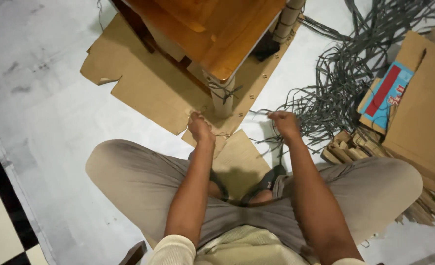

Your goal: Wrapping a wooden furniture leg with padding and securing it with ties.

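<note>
Two hands, left hand (199, 126), right hand (283, 122), pinching thin strand (237, 118), barely visible

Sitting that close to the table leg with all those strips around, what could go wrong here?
The thin strip pulled tight between the left hand and right hand might cut into the fingers or snap. The loose grey strips piled on the floor beside the right hand could tangle with the one being pulled. Pulling hard near the table leg might shift the wooden table on its cardboard sheet.
</note>
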